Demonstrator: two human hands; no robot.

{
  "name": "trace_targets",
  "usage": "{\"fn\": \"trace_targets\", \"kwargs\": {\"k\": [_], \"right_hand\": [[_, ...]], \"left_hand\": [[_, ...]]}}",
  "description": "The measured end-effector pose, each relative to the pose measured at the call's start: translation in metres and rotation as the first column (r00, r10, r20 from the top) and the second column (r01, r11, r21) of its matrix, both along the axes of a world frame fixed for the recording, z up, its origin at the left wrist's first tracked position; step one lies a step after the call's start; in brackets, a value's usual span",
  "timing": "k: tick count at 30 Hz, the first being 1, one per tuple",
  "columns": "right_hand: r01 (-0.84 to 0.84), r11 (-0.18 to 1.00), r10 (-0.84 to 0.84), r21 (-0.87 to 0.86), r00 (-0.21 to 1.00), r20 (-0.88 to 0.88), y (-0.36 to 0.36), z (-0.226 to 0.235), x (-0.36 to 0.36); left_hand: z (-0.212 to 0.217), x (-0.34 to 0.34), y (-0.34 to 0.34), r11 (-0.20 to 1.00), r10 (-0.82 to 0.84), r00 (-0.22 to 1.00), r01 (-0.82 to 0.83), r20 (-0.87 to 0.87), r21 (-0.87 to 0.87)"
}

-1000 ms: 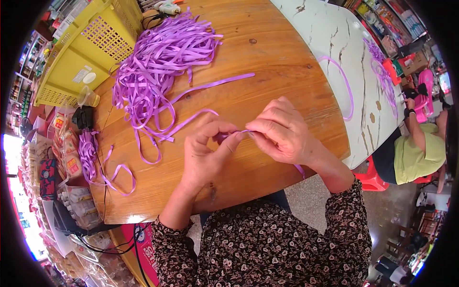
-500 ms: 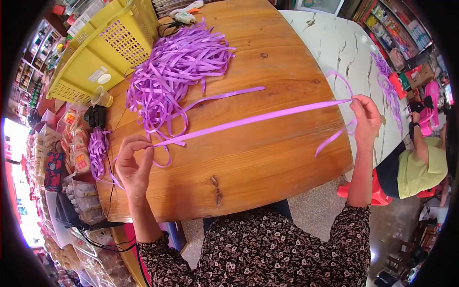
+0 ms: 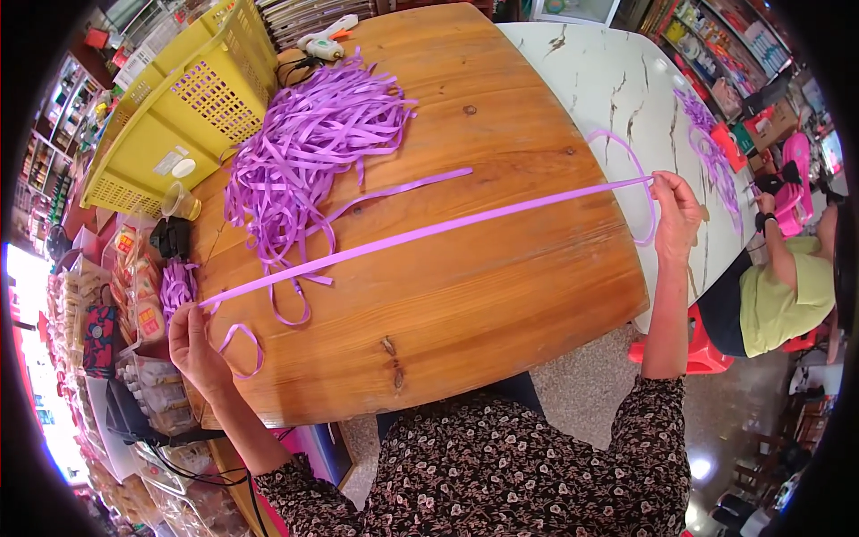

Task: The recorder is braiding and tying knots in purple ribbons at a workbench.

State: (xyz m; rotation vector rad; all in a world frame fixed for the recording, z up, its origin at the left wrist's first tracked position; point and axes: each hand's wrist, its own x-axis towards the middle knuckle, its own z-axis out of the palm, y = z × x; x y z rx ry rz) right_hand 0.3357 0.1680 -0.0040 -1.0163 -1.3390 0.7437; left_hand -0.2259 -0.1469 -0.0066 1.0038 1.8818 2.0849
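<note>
A purple ribbon (image 3: 429,231) is stretched taut across the wooden table, between my two hands. My left hand (image 3: 197,351) pinches one end at the table's left edge, with a short loop of ribbon hanging beside it. At the other end, my right hand (image 3: 676,215) grips the ribbon past the table's right edge, and a loose loop droops behind it. Beyond the stretched strip lies a big tangled heap of purple ribbons (image 3: 322,134). One loose strand reaches out from the heap toward the table's middle.
A yellow plastic basket (image 3: 179,116) stands at the back left, a clear cup (image 3: 182,202) beside it. Behind the heap rests a white glue gun (image 3: 324,48). A white marbled table (image 3: 617,98) adjoins on the right, holding more ribbons (image 3: 711,157). Another person (image 3: 783,295) sits there.
My left hand has moved left and toward me, lengthening the taut stretch of ribbon. My right hand keeps its hold, and the loose tail beside it has drawn in.
</note>
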Motion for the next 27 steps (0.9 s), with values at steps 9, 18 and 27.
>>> {"fn": "trace_targets", "kwargs": {"k": [9,18,27], "right_hand": [[-0.423,0.905,0.280,-0.044,0.670,-0.687,-0.008,0.019,-0.031],[-0.678,0.663,0.373,0.318,-0.069,-0.925,0.021,-0.006,-0.013],[-0.528,0.849,0.414,0.005,0.661,-0.626,-0.039,0.040,-0.106]], "left_hand": [[-0.007,0.003,0.027,0.590,-0.705,0.442,-0.068,0.554,0.805],[0.020,0.093,0.076,0.874,-0.363,0.818,0.131,0.447,0.469],[0.029,0.158,0.090,0.836,-0.549,0.746,0.484,0.378,0.260]]}}
